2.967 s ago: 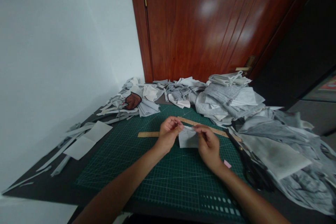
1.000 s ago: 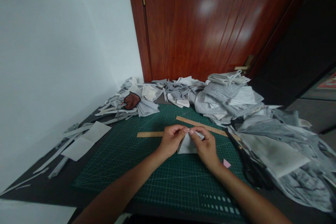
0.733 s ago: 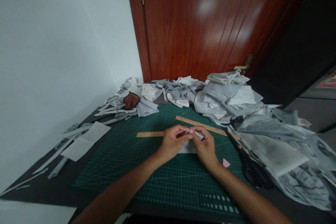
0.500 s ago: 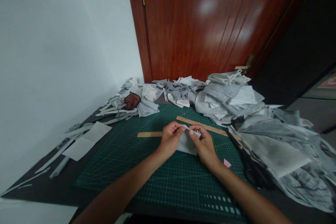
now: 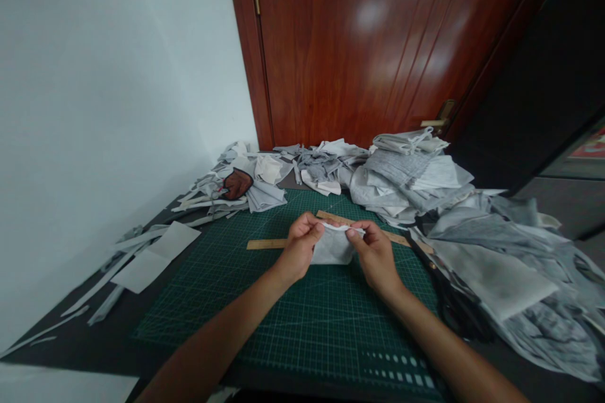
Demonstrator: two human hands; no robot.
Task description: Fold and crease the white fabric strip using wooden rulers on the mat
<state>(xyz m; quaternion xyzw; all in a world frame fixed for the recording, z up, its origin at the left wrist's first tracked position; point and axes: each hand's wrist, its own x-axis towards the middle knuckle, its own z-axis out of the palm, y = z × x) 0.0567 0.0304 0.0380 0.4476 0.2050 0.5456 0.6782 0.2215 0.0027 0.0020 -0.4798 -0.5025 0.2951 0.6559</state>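
A small piece of light grey fabric (image 5: 332, 248) hangs between my two hands, its top edge folded over into a narrow strip. My left hand (image 5: 300, 247) pinches that folded edge at the left end with thumb and fingers. At the right end, my right hand (image 5: 375, 254) grips the same edge between thumb and fingers. The cloth is held above a green cutting mat (image 5: 302, 321). Two wooden rulers lie behind it: one ruler (image 5: 265, 244) passes behind my left hand, and the other ruler (image 5: 397, 238) runs slantwise behind my right hand.
Black-handled scissors (image 5: 456, 308) lie on the mat's right edge, beside a large heap of grey fabric (image 5: 416, 176). Fabric scraps (image 5: 269, 192) and a brown mesh piece (image 5: 237, 184) sit at the back left. A pale folded sheet (image 5: 158, 258) and thin strips lie left of the mat.
My hands have moved slightly apart, pulling the folded edge straighter, and more of the fabric faces me. The pink scrap near my right wrist no longer shows.
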